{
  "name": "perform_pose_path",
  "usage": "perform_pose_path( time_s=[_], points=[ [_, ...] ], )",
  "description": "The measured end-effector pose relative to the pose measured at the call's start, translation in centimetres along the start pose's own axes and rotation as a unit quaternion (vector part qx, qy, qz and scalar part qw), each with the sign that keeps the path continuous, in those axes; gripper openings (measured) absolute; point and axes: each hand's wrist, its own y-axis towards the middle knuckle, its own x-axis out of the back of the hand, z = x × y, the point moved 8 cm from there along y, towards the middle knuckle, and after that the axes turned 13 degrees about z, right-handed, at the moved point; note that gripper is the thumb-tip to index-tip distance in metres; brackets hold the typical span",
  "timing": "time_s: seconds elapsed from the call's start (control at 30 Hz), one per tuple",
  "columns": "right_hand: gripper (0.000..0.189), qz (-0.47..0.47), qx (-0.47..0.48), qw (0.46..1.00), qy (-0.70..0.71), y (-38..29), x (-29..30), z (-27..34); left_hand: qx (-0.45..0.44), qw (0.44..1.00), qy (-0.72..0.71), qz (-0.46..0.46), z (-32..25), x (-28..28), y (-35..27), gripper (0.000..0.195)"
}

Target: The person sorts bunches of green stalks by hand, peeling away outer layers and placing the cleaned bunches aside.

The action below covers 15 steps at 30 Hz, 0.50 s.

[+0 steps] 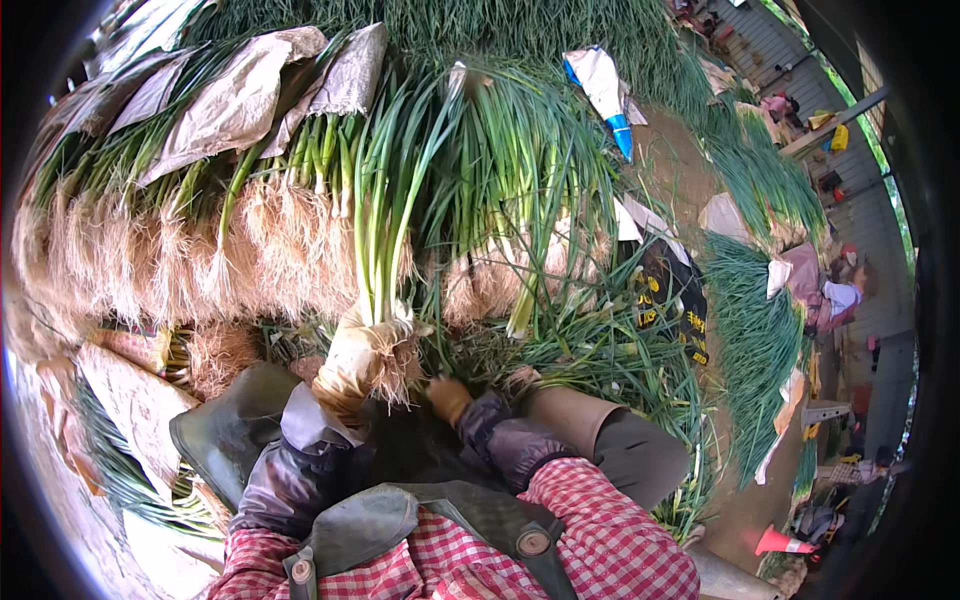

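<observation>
My left hand (pixel 351 363), in a pale yellowish glove, is closed around the base of a bunch of green onions (pixel 381 247). Their leaves point away from me, and the pale stringy roots (pixel 397 369) hang below the glove. Just right of those roots is my right hand (pixel 448 397), gloved and slightly blurred. Its fingers are partly hidden, so whether it grips anything does not show. Loose green leaves (pixel 600 352) lie heaped beyond my right knee. Behind the held bunch, more green onions (pixel 517 165) lie with their roots towards me.
A long row of rooted green onions (pixel 172 247) stretches left, partly under woven sacks (pixel 240 97). A black plastic bag (pixel 675 292) with yellow print lies to the right. Farther right are more onion piles (pixel 754 345), a seated person (pixel 817 289) and a traffic cone (pixel 780 541).
</observation>
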Motion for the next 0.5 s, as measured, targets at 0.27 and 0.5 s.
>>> perform_pose_path(
  time_s=[0.27, 0.5],
  points=[
    [0.017, -0.228, -0.082, 0.879, 0.411, -7.3, 11.3, -10.3, 0.032, 0.999, 0.023, -0.031, 1.1, 2.8, -0.2, 0.011],
    [0.016, -0.374, -0.106, 0.836, 0.388, -3.9, 21.8, -14.2, 0.029, 0.999, 0.021, -0.037, 2.4, 1.9, 1.5, 0.011]
  ],
)
